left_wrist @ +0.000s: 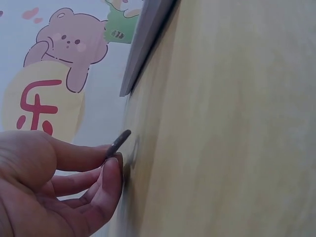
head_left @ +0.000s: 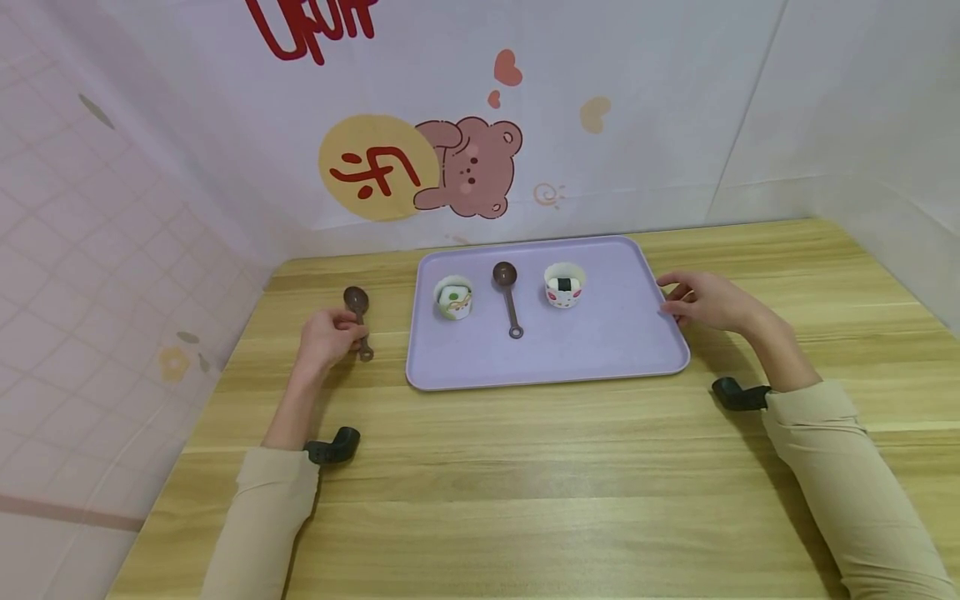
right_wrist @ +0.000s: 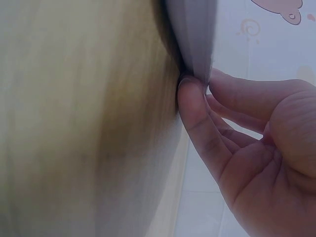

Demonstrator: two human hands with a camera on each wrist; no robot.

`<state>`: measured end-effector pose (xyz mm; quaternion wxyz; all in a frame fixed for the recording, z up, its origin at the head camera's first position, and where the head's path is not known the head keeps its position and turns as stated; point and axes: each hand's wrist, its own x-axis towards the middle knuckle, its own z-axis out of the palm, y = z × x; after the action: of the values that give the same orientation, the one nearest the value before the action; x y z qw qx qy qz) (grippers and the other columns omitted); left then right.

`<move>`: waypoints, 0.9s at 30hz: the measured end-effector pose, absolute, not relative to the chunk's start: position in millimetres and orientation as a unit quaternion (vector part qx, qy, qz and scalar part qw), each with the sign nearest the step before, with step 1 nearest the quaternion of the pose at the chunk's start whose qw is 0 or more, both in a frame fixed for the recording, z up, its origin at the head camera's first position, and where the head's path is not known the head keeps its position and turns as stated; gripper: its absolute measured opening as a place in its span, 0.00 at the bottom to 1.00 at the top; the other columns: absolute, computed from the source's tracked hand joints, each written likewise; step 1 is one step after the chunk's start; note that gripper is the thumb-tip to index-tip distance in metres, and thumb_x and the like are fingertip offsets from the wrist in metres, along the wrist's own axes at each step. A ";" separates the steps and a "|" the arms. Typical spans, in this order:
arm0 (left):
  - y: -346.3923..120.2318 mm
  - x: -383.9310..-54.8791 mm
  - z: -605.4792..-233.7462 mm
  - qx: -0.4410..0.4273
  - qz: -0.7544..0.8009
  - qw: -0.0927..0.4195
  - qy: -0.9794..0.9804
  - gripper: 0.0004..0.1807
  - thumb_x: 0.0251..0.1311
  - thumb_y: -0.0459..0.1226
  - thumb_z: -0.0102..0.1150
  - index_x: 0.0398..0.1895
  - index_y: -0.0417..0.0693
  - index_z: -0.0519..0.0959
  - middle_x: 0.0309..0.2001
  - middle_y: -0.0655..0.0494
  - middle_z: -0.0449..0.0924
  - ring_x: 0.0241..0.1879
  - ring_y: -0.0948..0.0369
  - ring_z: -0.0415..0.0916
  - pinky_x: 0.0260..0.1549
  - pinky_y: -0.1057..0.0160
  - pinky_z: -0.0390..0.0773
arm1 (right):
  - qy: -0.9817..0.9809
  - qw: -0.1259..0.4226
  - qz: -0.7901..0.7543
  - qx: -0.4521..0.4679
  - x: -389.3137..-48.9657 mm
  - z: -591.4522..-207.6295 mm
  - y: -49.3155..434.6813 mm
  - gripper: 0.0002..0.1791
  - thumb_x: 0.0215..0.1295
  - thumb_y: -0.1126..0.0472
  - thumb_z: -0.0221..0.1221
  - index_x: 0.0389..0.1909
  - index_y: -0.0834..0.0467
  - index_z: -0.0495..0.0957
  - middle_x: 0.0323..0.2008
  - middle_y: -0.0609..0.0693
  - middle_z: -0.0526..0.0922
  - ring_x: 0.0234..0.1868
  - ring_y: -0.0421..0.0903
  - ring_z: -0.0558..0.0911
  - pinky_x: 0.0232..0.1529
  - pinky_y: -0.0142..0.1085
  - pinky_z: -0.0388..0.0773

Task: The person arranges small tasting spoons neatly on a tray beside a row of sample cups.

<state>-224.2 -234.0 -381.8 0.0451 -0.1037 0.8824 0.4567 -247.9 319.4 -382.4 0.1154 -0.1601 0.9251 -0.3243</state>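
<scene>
My left hand [head_left: 324, 337] pinches the handle of a brown measuring spoon [head_left: 356, 298], left of the tray. In the left wrist view the spoon's dark handle end [left_wrist: 119, 142] pokes out between thumb and fingers. At the other side, my right hand [head_left: 708, 302] grips the right rim of a lilac tray [head_left: 615, 337]; the right wrist view shows thumb and fingers around the tray's edge [right_wrist: 195, 39]. On the tray, a second brown measuring spoon [head_left: 506, 274] lies between two paper cups. The left cup [head_left: 457, 312] and right cup [head_left: 562, 298] each hold a small white food-like piece.
The wood-grain table [head_left: 480, 483] extends in front of the tray. Behind it stands a white backdrop [head_left: 645, 158] with a printed bear and hearts. A patterned sheet [head_left: 112, 250] borders the left side. A dark camera mount [head_left: 333, 447] sits on the left wrist.
</scene>
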 end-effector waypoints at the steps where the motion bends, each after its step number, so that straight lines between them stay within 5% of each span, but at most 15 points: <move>1: -233.8 -224.2 -381.0 -0.105 0.460 0.047 0.880 0.22 0.69 0.30 0.58 0.61 0.24 0.71 0.43 0.43 0.75 0.29 0.66 0.77 0.32 0.72 0.81 | 0.925 0.116 -0.324 -0.161 -247.9 -382.4 319.6 0.24 0.71 0.69 0.59 0.63 0.76 0.66 0.43 0.68 0.83 0.34 0.51 0.85 0.36 0.36 0.81; 27: -213.1 -223.2 -357.4 -0.096 0.535 0.038 0.839 0.23 0.69 0.29 0.59 0.64 0.26 0.69 0.47 0.41 0.76 0.28 0.70 0.77 0.39 0.70 0.82 | 0.923 0.116 -0.331 -0.160 -246.8 -381.8 317.7 0.26 0.72 0.69 0.58 0.64 0.78 0.64 0.43 0.69 0.82 0.34 0.52 0.85 0.35 0.38 0.83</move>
<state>-223.2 -213.1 -357.4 0.0376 -0.0963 0.8387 0.5347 -246.8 317.7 -381.8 0.1160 -0.1601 0.9228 -0.3308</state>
